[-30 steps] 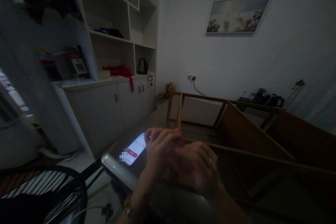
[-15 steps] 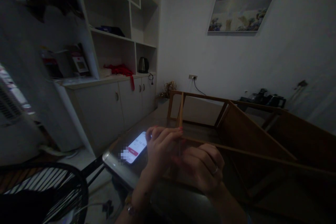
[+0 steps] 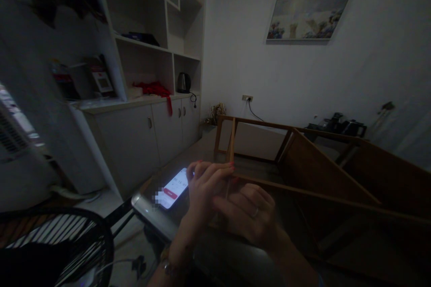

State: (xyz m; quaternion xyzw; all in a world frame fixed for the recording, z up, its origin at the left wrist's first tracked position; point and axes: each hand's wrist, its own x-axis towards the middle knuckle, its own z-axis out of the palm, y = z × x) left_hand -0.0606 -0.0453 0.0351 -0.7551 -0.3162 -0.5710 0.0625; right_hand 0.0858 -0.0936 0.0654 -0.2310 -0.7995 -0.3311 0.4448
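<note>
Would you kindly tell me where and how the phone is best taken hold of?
I would pinch the phone across its two long edges, about midway along, probably coming from the left of the view. It is slim and lies screen up, so the long edges should suit a pinch, while the left hand crowds its far right end.

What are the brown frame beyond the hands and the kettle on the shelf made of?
The frame looks wooden, judging by its brown colour and plank-like pieces; dim light hides whether it's varnished. The kettle seems polished metal, given its silvery gleam.
</note>
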